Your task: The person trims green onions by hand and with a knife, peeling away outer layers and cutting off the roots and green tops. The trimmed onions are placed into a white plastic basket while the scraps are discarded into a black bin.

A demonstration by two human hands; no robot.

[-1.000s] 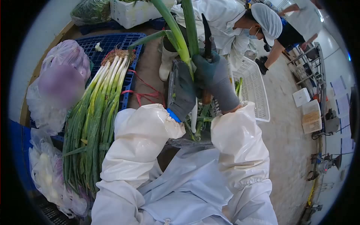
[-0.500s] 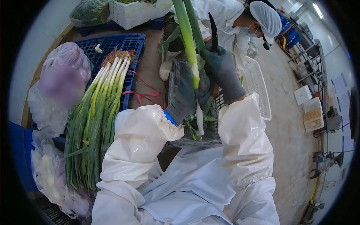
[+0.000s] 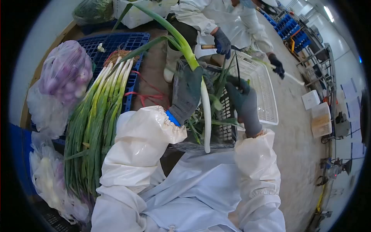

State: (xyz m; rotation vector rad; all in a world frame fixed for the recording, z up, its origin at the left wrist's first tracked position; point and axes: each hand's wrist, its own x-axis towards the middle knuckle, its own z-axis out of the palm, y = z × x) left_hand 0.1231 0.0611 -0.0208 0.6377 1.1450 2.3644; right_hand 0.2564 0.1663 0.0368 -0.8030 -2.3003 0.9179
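Observation:
A long leek [image 3: 205, 110] with a white stalk and green leaves is gripped in my gloved left hand [image 3: 190, 91], its white end hanging downward. My gloved right hand [image 3: 244, 98] is closed round a knife [image 3: 237, 67], whose dark blade points up; its handle is hidden. Green leaf pieces [image 3: 222, 87] are between my hands. Under them is a dark crate lined with black plastic [image 3: 179, 147], holding green trimmings. To the left, a bundle of leeks [image 3: 96, 116] lies with its roots away from me.
Bags of purple vegetables [image 3: 67, 71] and a pale-filled bag [image 3: 50, 174] are at the left, by a blue pallet [image 3: 135, 40]. A white basket [image 3: 266, 92] stands behind my right hand. Across from me, a co-worker [image 3: 220, 17] in white holds a wooden handle [image 3: 208, 46] and a leek [image 3: 293, 79].
My right hand has moved down and right with the knife, away from the leek. The leek's top now bends left and its white end hangs lower. The co-worker's gloved hands have come into view.

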